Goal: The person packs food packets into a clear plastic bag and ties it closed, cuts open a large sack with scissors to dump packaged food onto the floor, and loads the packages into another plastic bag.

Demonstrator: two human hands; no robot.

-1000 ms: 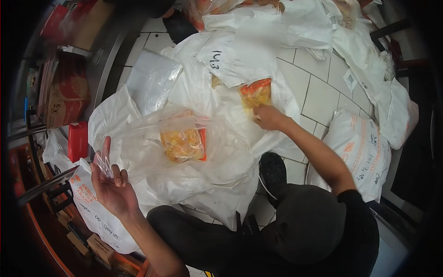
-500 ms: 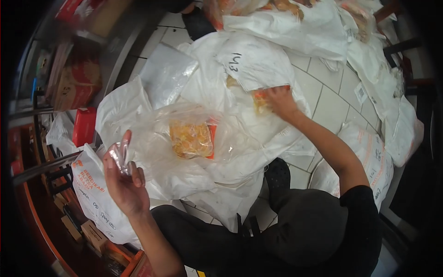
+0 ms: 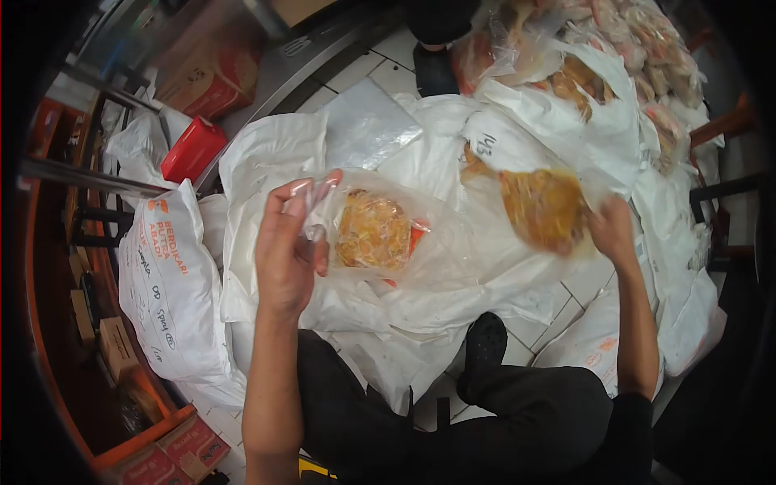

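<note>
My left hand (image 3: 287, 250) has its fingers curled around the edge of a clear plastic bag (image 3: 453, 242). Inside this bag lies a flat packet of yellow-orange food (image 3: 373, 230), with a red-orange piece (image 3: 418, 234) showing at its right side. Over on the right, my right hand (image 3: 612, 233) grips the edge of a second packet of yellow-brown food (image 3: 543, 208), blurred by motion and raised above the white sack. Partly covered by the sack flap marked in black (image 3: 487, 145), another yellow-brown packet (image 3: 477, 164) peeks out.
A stack of clear plastic sheets (image 3: 372, 125) lies on the white sacking. Printed white sacks stand at left (image 3: 166, 283) and lower right (image 3: 598, 343). Bagged food (image 3: 638, 40) piles up at the back right. A red box (image 3: 194, 149) sits left; another person's foot (image 3: 435, 71) is ahead.
My right hand has lifted a food packet from beside the sack flap and moved right. My left hand has come nearer the bagged packet. The camera view has shifted.
</note>
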